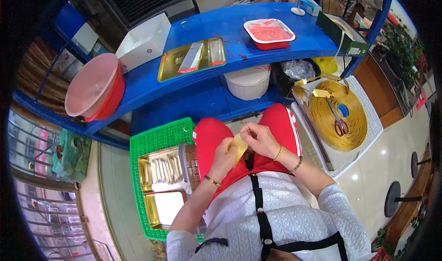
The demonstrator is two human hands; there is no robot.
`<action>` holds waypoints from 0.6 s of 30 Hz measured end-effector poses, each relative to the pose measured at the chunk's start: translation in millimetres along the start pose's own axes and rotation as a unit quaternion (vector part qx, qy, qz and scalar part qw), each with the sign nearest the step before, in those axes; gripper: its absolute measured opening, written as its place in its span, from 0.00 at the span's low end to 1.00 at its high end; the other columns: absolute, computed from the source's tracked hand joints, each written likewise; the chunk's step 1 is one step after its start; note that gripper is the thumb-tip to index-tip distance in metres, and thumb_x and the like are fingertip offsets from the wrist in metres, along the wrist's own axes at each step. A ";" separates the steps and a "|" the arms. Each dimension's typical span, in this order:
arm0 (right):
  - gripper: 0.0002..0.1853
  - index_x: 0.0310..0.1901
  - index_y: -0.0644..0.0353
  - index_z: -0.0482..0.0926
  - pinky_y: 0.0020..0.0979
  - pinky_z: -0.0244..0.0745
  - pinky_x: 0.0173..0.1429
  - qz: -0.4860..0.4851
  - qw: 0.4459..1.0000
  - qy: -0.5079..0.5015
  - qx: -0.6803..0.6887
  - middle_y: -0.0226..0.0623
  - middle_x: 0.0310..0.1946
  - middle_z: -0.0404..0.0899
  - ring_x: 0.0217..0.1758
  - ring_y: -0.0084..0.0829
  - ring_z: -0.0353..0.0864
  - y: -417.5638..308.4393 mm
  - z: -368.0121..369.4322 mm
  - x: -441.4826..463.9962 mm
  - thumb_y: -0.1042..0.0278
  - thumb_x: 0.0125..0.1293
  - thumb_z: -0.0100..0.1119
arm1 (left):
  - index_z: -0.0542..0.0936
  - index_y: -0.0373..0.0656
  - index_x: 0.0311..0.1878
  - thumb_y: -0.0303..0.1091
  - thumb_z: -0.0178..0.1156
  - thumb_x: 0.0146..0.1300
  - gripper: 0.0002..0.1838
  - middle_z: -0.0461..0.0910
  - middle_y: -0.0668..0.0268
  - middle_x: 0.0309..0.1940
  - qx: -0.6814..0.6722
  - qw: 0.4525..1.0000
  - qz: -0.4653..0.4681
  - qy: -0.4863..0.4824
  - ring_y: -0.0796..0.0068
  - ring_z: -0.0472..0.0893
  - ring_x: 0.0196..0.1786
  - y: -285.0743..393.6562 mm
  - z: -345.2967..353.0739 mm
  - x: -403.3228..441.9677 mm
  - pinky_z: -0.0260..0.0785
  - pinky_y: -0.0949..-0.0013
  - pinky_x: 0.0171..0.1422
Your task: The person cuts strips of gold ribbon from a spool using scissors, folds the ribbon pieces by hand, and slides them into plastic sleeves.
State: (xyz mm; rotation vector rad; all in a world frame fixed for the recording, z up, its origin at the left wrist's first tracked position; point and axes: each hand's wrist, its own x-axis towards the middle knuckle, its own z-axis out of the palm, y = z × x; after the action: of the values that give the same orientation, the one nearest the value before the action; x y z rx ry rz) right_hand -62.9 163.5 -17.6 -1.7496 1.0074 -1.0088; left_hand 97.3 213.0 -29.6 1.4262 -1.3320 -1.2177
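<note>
Above the lap in red trousers, my left hand (223, 156) is closed round a strip of shiny gold ribbon (239, 147). My right hand (262, 140) pinches at the upper end of that same strip, its fingertips close to the left ones. Whether anything small is tucked inside the strip is hidden by the fingers. On the right lies a wide coil of gold ribbon (317, 118) on a white tray (370, 107), with a pair of scissors (340, 125) resting on the coil.
To the left, a green crate (138, 143) carries gold trays (149, 210), one with several wrapped sticks (165, 169). Ahead, a blue bench (202, 24) holds a red-and-white basin (269, 33), a gold tray (170, 68), a white box (145, 40) and pink basins (94, 84).
</note>
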 end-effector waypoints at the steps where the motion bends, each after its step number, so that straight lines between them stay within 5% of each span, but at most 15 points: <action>1: 0.08 0.36 0.62 0.74 0.23 0.69 0.28 0.006 1.000 -0.002 0.000 0.30 0.22 0.73 0.24 0.19 0.73 -1.3 -0.1 -0.5 0.69 0.58 0.60 | 0.73 0.36 0.45 0.29 0.51 0.61 0.11 0.75 0.66 0.34 -0.003 0.999 -0.030 -0.022 0.78 0.74 0.36 2.7 -4.3 -0.2 0.67 0.73 0.37; 3: 0.11 0.37 0.62 0.73 0.28 0.71 0.31 0.017 1.000 -0.006 -0.001 0.36 0.24 0.75 0.26 0.28 0.77 -6.3 -0.1 -2.6 0.68 0.56 0.61 | 0.74 0.37 0.42 0.29 0.52 0.63 0.08 0.75 0.71 0.31 -0.030 0.997 -0.065 -0.038 0.84 0.73 0.32 6.1 -6.1 -0.4 0.65 0.78 0.34; 9: 0.20 0.44 0.61 0.70 0.26 0.72 0.34 -0.040 0.997 0.066 -0.031 0.37 0.27 0.76 0.28 0.22 0.75 -3.2 5.3 -9.0 0.66 0.52 0.67 | 0.74 0.37 0.40 0.29 0.55 0.62 0.07 0.76 0.70 0.31 -0.055 0.998 -0.011 0.011 0.85 0.74 0.30 -0.8 5.0 -5.0 0.65 0.79 0.31; 11: 0.18 0.43 0.62 0.71 0.25 0.72 0.35 0.001 0.998 0.053 0.031 0.35 0.27 0.76 0.29 0.20 0.75 -3.4 3.7 -7.5 0.67 0.54 0.66 | 0.74 0.37 0.41 0.29 0.56 0.61 0.07 0.77 0.69 0.31 -0.026 0.998 0.043 0.030 0.85 0.75 0.31 -5.2 6.6 -7.0 0.66 0.79 0.31; 14: 0.14 0.42 0.62 0.72 0.22 0.72 0.35 0.015 0.991 0.044 0.122 0.30 0.27 0.76 0.29 0.18 0.74 2.2 5.1 -7.6 0.71 0.56 0.63 | 0.74 0.36 0.41 0.28 0.57 0.60 0.08 0.78 0.67 0.33 -0.027 1.000 0.000 0.007 0.83 0.77 0.34 5.3 5.9 -10.5 0.68 0.78 0.34; 18: 0.08 0.40 0.62 0.73 0.19 0.71 0.35 0.022 0.981 -0.011 0.195 0.26 0.27 0.76 0.31 0.15 0.74 3.1 -2.1 -6.4 0.75 0.60 0.59 | 0.75 0.36 0.43 0.28 0.58 0.59 0.10 0.78 0.68 0.34 -0.123 0.984 -0.032 -0.128 0.82 0.77 0.36 13.6 -0.4 -2.6 0.70 0.76 0.38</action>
State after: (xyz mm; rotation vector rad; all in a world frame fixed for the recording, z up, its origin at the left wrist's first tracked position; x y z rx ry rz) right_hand -67.7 167.9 -21.3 -1.4076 0.7685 -1.0743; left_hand 94.9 214.2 -16.0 1.1727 -1.2578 -1.5918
